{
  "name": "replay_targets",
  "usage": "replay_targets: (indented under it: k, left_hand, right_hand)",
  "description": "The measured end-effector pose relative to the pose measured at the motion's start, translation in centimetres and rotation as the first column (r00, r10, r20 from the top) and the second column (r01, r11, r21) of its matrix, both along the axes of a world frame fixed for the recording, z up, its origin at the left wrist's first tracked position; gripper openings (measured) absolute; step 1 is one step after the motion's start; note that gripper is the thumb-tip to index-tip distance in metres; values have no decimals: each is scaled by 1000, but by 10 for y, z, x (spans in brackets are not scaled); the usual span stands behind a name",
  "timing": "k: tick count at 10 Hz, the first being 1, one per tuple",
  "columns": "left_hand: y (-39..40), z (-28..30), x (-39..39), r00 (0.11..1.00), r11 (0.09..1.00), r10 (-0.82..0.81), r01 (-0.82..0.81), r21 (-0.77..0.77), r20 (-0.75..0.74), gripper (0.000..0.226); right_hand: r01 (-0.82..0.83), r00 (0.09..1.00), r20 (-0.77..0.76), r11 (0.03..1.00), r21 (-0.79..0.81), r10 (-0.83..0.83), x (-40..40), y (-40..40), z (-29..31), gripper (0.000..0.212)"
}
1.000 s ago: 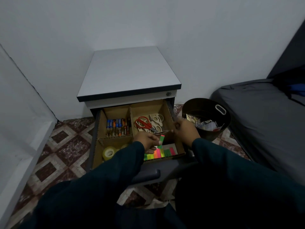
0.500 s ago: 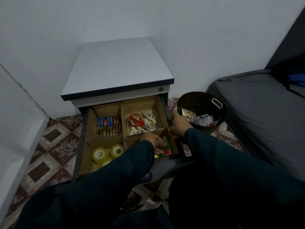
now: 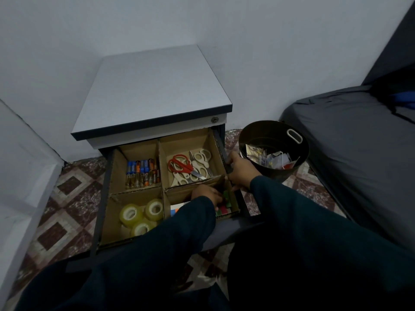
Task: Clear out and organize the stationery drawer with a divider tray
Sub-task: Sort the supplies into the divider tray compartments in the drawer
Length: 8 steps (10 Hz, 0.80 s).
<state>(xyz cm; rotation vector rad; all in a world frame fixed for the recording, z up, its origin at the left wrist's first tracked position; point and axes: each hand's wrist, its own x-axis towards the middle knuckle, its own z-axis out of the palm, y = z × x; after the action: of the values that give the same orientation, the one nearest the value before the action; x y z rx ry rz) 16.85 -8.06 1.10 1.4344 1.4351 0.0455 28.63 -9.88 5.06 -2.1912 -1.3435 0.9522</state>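
- Tiled floor and pale walls surround the cabinet (image 3: 155,90); a bin (image 3: 272,151) of scraps sits right of it
- drawer (image 3: 102,198) stands open below the cabinet top, its divider tray (image 3: 160,167) sorting batteries (image 3: 142,172), scissors (image 3: 190,168), tape rolls (image 3: 140,215)
- right hand (image 3: 239,170) grips the drawer's right edge, likely steadying it
- left hand (image 3: 207,195) reaches into the front-right compartment onto sticky notes (image 3: 223,208); whether its fingers pinch them is hidden

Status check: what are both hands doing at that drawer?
Left hand down among sticky notes, front-right compartment. Right hand gripping drawer's right wall. Nothing blocking.
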Motion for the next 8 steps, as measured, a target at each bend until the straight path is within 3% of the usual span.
replay_targets:
  k: [1,2,5,8]
  left_hand:
    - [-1,-6,1,985,988,-127,137,78,-113,31]
    - [-2,-8,0,997,995,-38,43,85,-60,30]
    - [-9,-8,0,982,974,-70,105,201,-175,26]
    - [-4,-4,4,923,956,-166,236,172,-346,19]
  right_hand:
    - [-10,1000,12,1000,7,10,-1,1,-1,35]
    - [-8,1000,10,1000,10,8,-2,2,-3,37]
    - [1,999,-37,1000,24,0,-2,-2,0,38]
    - [19,997,-77,1000,24,-17,-3,-6,4,40]
